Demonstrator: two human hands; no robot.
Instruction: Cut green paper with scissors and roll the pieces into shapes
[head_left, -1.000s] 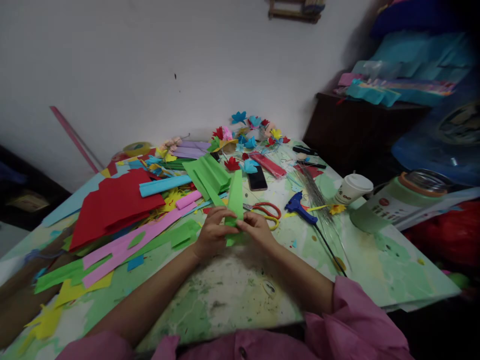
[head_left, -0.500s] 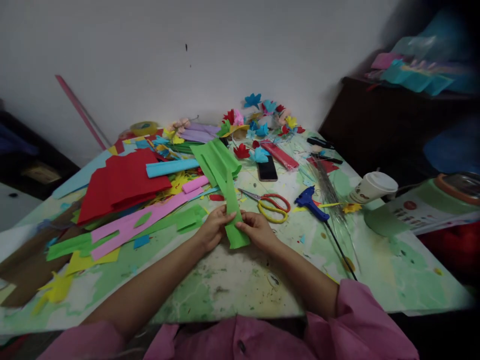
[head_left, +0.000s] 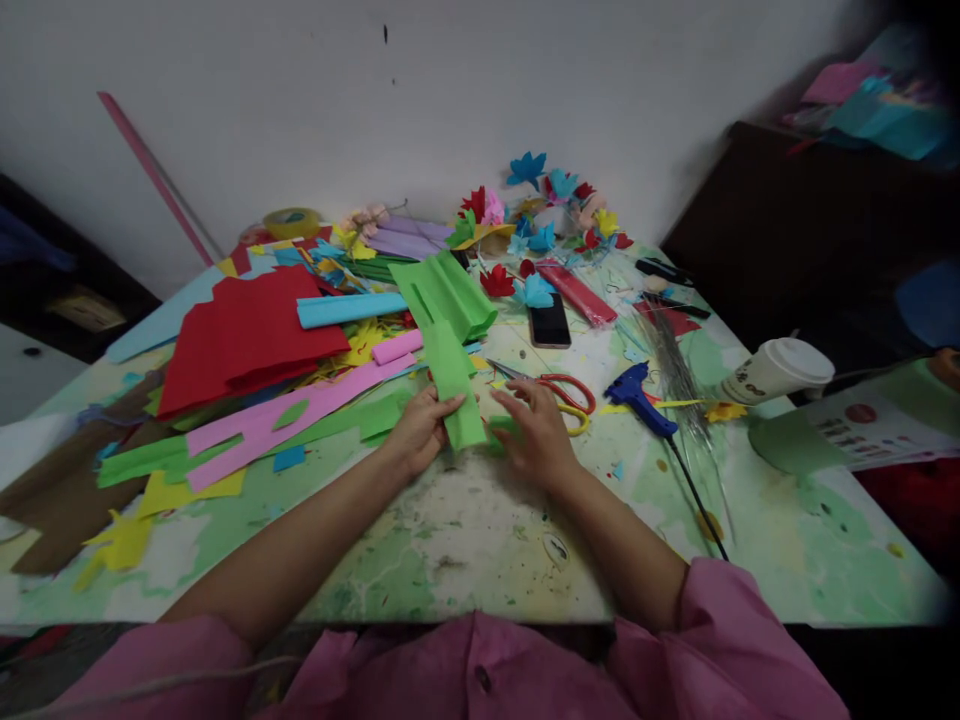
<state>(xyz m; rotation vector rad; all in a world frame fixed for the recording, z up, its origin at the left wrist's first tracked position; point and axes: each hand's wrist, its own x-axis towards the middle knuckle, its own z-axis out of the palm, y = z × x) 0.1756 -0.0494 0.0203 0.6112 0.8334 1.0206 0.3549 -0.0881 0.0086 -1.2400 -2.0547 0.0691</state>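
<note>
A strip of green crepe paper (head_left: 454,385) is pinched in my left hand (head_left: 420,430), thumb on top, its lower end hanging toward me. My right hand (head_left: 538,432) is just to the right of the strip, fingers bent and apart. A small green paper piece (head_left: 504,430) shows below those fingers; whether they touch it is unclear. Behind the strip lies a wider folded sheet of green crepe paper (head_left: 450,295). Scissors with red and yellow handles (head_left: 568,391) rest just beyond my right hand, partly covered by it.
To the right are a blue glue gun (head_left: 637,400), thin wires (head_left: 679,385) and a lidded paper cup (head_left: 776,372). A phone (head_left: 550,322) and paper flowers (head_left: 534,292) lie farther back. Red paper (head_left: 247,340) and pink cut paper (head_left: 300,415) cover the left side.
My right hand has come off the green strip and moved right, its fingers spreading. My left hand still holds the strip, whose lower end is now farther from me. The view has shifted slightly.
</note>
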